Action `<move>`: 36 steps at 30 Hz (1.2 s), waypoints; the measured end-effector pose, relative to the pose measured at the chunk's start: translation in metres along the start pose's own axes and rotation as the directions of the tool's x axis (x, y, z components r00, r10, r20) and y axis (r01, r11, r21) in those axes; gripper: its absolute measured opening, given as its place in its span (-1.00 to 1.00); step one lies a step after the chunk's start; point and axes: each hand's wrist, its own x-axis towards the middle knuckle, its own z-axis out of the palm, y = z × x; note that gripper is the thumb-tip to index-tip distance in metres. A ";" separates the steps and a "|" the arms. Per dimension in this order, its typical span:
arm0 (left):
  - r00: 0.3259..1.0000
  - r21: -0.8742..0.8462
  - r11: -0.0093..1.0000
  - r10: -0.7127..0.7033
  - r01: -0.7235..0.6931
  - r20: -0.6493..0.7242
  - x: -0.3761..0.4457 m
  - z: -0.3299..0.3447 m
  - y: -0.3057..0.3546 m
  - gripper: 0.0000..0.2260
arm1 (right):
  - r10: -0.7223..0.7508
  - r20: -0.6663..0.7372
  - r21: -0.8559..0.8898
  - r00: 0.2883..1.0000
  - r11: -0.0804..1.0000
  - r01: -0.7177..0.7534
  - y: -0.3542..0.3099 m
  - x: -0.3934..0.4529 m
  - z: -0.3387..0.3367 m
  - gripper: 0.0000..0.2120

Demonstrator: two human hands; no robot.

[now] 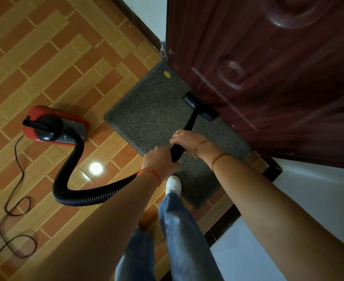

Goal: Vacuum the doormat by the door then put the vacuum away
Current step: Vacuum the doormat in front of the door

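Both hands grip the black wand [189, 126] of the vacuum; the left hand [159, 161] is curled round its lower end, where the ribbed hose [82, 179] joins, and the right hand [187, 139] is wrapped round it just above, nearer the nozzle; the two hands sit close together but do not touch; the nozzle [200, 106] lies flat on the grey doormat [146, 112], at the mat's far edge, right against the foot of the dark red door [268, 67]; the mat lies on the tiled floor [45, 57] along the door, one corner marked with a small yellow spot [167, 74]; the hose loops back across the tiles to the red vacuum [54, 124], which stands on the floor just beside the mat's near left corner; its cord [15, 199] trails in loose loops toward the lower left; a white shoe [173, 184] rests on the mat's near edge, below the left hand.
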 end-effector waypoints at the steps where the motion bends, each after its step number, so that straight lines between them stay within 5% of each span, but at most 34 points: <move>1: 1.000 -0.005 1.000 -0.006 0.006 -0.006 0.002 -0.002 0.002 -0.89 | -0.002 -0.001 0.005 1.000 1.000 0.002 0.003 0.001 -0.002 -0.69; 13: 0.999 0.004 1.000 -0.010 0.010 -0.040 -0.008 -0.007 -0.028 -0.85 | 0.003 -0.036 -0.005 0.999 1.000 -0.003 -0.028 0.009 -0.015 -0.71; 36: 0.996 0.120 0.989 -0.086 0.086 -0.007 -0.130 0.014 -0.283 -0.81 | -0.045 -0.019 0.067 0.999 0.997 0.046 -0.301 0.098 0.003 -0.66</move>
